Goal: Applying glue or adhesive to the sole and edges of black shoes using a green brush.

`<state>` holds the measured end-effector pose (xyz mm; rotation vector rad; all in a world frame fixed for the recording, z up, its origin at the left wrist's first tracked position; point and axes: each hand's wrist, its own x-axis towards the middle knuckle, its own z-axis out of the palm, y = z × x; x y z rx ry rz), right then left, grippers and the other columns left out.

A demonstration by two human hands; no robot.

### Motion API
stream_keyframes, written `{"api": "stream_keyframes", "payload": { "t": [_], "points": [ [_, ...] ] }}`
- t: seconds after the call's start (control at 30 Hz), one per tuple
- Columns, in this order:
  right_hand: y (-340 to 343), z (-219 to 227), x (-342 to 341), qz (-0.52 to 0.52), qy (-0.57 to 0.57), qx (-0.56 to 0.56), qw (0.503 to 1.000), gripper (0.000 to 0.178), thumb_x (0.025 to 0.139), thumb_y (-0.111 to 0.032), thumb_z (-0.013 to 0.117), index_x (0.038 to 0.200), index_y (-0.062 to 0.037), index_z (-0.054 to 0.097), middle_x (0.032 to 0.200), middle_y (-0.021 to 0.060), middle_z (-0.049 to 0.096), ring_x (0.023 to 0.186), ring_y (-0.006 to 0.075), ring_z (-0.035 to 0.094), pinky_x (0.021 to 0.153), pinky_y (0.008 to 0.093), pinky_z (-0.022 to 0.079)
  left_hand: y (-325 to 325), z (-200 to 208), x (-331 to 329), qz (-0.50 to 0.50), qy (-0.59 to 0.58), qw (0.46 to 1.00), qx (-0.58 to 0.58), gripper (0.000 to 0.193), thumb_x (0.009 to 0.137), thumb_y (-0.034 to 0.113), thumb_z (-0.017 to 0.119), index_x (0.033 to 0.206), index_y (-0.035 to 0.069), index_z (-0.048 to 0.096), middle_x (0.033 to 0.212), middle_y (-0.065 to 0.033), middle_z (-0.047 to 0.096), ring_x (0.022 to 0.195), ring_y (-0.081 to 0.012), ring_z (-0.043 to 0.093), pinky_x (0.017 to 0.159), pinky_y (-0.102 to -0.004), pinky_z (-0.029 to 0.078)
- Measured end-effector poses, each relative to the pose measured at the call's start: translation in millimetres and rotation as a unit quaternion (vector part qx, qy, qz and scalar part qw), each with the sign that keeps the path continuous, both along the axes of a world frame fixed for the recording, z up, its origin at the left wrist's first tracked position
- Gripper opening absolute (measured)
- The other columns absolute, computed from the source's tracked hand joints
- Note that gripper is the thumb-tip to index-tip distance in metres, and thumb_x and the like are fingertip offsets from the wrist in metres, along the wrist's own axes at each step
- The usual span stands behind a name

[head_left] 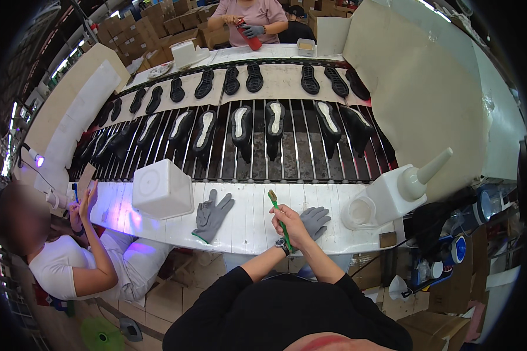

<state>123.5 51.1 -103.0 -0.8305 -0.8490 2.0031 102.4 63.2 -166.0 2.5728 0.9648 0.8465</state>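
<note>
My right hand (294, 225) is closed round the green handle of a small brush (273, 199), its brownish bristles pointing up and away from me. My left forearm crosses beneath, with a watch (282, 245) at the wrist; my left hand is mostly hidden behind the right. A grey glove (316, 221) with spread fingers shows just beyond them, and whether my left hand is inside it I cannot make out. Another grey glove (212, 216) with a green cuff lies flat to the left. On the right stands a white spouted bottle (395, 190) beside a translucent cup (359, 212).
Black shoe uppers (240, 126) with white undersides lie across a roller rack (293, 167); black soles (231, 81) line the belt behind. A white container (161, 188) stands left on the table (246, 231). One person (70, 263) sits left; another (255, 23) stands opposite holding a red bottle.
</note>
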Motion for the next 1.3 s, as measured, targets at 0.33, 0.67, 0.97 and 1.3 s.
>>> {"api": "stream_keyframes", "payload": {
  "t": [0.33,0.67,0.97,1.3],
  "points": [
    [2.5,-9.4,12.7,0.038,0.131,-0.064,0.989,0.029,0.101,-0.032,0.042,0.086,-0.0075,0.05,0.063,0.0007,0.049,0.047,0.0059,0.039,0.042,0.0196,0.03,1.4,-16.2,-2.7,-0.022,0.035,0.999,-0.008,0.044,0.086,0.026,0.048,0.128,0.011,0.05,0.141,-0.0131,0.042,0.133,-0.0274,0.036,0.11,-0.0405,0.029],
    [3.0,-2.2,12.7,-0.001,0.112,-0.078,0.991,0.033,0.1,-0.028,0.044,0.114,-0.0007,0.055,0.07,0.0022,0.054,0.05,0.0057,0.041,0.045,0.0195,0.033,2.1,-16.4,0.6,-0.021,0.058,0.998,-0.014,0.046,0.087,0.026,0.047,0.13,0.01,0.049,0.142,-0.0118,0.041,0.134,-0.0265,0.035,0.111,-0.0389,0.028],
    [2.5,-1.8,13.0,0.011,0.13,-0.077,0.988,0.042,0.1,-0.022,0.043,0.135,0.0013,0.041,0.079,0.0026,0.056,0.057,0.0056,0.045,0.051,0.0189,0.036,0.4,-11.0,1.3,0.009,0.047,0.999,0.007,0.043,0.085,0.028,0.054,0.125,0.013,0.055,0.138,-0.0091,0.048,0.128,-0.0261,0.043,0.107,-0.041,0.034],
    [1.7,-2.2,15.1,0.007,0.117,-0.079,0.99,0.039,0.1,-0.018,0.043,0.136,-0.0018,0.042,0.079,0.0017,0.056,0.059,0.0049,0.046,0.053,0.0187,0.037,-1.9,-5.4,3.2,0.007,0.038,0.999,-0.005,0.043,0.085,0.027,0.054,0.126,0.013,0.054,0.138,-0.0092,0.047,0.129,-0.0264,0.042,0.107,-0.041,0.033]
  ]
}}
